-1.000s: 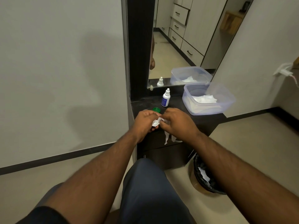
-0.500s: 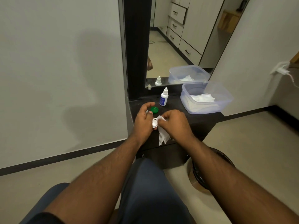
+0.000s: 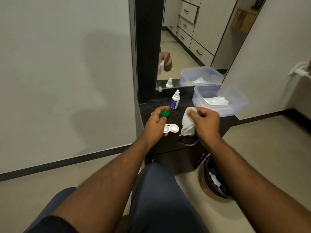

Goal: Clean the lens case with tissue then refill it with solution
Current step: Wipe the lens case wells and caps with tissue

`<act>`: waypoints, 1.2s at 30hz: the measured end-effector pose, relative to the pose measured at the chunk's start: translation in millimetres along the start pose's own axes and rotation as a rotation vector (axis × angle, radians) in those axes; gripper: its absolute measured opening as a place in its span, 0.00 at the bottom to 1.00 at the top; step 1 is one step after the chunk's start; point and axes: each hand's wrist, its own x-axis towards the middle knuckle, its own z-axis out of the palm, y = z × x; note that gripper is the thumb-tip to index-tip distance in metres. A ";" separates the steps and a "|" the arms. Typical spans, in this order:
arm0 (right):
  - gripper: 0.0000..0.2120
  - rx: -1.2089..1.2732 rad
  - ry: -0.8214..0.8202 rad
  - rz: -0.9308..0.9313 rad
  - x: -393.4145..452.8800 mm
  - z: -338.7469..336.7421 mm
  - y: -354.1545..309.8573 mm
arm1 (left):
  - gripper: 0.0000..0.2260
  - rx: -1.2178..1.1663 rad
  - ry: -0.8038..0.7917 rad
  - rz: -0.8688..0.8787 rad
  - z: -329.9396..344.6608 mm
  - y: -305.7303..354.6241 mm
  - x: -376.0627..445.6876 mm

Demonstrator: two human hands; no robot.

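Dark wood-look vanity top (image 3: 212, 125) w/ a mirror (image 3: 193, 39) behind it, pale wall on the left, beige floor; mirror shows drawers across the room. Clear plastic tub (image 3: 235, 105) of folded tissues sits at the back right of the top. Black-lined bin (image 3: 217, 179) stands on the floor by the cabinet, white scraps inside.

Left hand (image 3: 155, 123) grips the white lens case (image 3: 171, 128) by its left end, fingers curled round it, both wells facing up & uncapped, held just above the top's front edge. Right hand (image 3: 207, 121) pinches a crumpled tissue (image 3: 188, 121), hanging just beside the case, not touching it.

Step, my read: wiping stage, prob. near its end or between wells, since tissue is off the case. Can't tell if wells are dry.

Next move likely needs the tissue dropped (bin is close, lower right), then right hand free for the solution bottle (image 3: 175, 100), standing upright at the back near the mirror, cap on. Case must stay level for filling. Green cap (image 3: 165, 113) lies just behind the left hand.
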 end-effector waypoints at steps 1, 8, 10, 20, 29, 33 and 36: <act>0.09 -0.079 -0.004 -0.077 4.1 -8.9 -2.6 | 0.17 0.014 -0.027 -0.016 -0.4 1.5 0.4; 0.09 -0.721 -0.729 -0.711 21.9 -13.7 -14.5 | 0.19 0.003 -0.163 -0.055 -4.8 3.5 5.2; 0.09 -0.786 -0.802 -0.723 22.5 -6.9 -12.8 | 0.19 0.012 -0.173 -0.060 -5.8 2.8 5.3; 0.06 -0.826 -0.827 -0.482 21.8 3.2 -16.8 | 0.19 -0.039 -0.175 -0.020 -4.0 4.1 2.9; 0.07 -0.662 -0.793 -0.456 15.7 3.8 -9.4 | 0.17 -0.012 -0.160 0.010 -2.3 4.0 0.2; 0.03 -0.527 -0.617 -0.192 20.4 -0.7 4.4 | 0.15 0.029 -0.049 0.063 1.0 0.0 -0.4; 0.04 -0.402 -0.488 -0.359 6.7 -0.1 14.6 | 0.14 0.058 0.001 0.124 1.8 -3.2 -0.9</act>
